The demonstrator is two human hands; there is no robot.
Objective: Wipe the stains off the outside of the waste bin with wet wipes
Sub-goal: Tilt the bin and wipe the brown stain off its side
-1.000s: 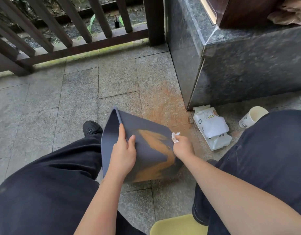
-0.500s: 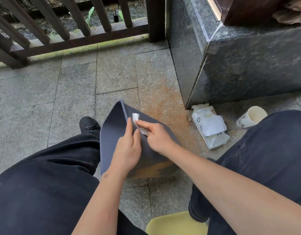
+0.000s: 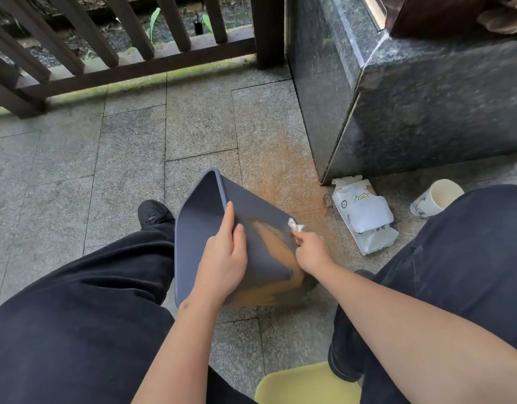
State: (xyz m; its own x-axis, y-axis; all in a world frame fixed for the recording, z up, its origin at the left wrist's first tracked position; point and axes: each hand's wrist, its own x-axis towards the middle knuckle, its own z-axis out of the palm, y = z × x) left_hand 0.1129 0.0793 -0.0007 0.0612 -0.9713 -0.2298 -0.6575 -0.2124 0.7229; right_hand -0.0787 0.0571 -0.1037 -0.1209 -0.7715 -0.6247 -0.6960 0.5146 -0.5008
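Observation:
A dark blue waste bin (image 3: 199,228) lies tilted on the paved floor between my legs, its bottom turned toward me. An orange-brown stain (image 3: 276,246) streaks its upper side and runs along its lower edge. My left hand (image 3: 223,258) grips the bin's near corner, with the forefinger stretched along the edge. My right hand (image 3: 311,252) pinches a small white wet wipe (image 3: 295,225) and presses it on the bin's right side, at the stain's upper end.
A white pack of wet wipes (image 3: 365,223) lies on the floor to the right, with a paper cup (image 3: 438,198) beyond it. A dark granite block (image 3: 426,106) stands at the back right. A wooden railing (image 3: 120,53) runs across the back. A yellow stool edge (image 3: 306,386) shows below.
My right hand has swept the wipe from the bin's upper left, beside my left hand, back to the right side. The stain is uncovered again. My left hand keeps its grip.

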